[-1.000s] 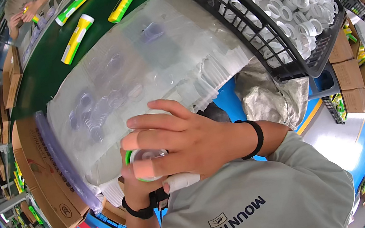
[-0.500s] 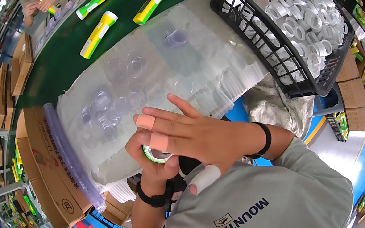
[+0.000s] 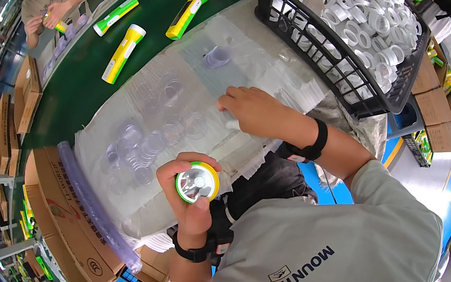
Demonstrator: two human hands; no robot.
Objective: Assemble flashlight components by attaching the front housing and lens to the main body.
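In my left hand [image 3: 187, 206] I hold a flashlight [image 3: 197, 182] with its round head turned up. The silver reflector shows inside a green, yellow and white rim; the rest of the body is hidden. My fingers wrap round its side. Over the work mat [image 3: 132, 108], to the right, is my right hand [image 3: 259, 111]. Its fingers curl downward and their tips are hidden; a white wrap shows at the thumb. Clear round discs [image 3: 146, 144] lie loosely on the mat to the left, and a small stack of discs [image 3: 217, 56] lies farther off.
A black plastic basket [image 3: 344, 72] full of white rings [image 3: 375, 23] stands at the right. Several yellow-green flashlights [image 3: 123, 54] lie on the green table [image 3: 72, 88]. A cardboard box [image 3: 68, 225] and a rolled purple film [image 3: 95, 209] stand at left. Co-worker's hands [image 3: 55, 15] show at far left.
My right hand has left the flashlight's head and moved right and away, over the mat. The reflector is now uncovered. My left hand keeps its grip, a little farther right.
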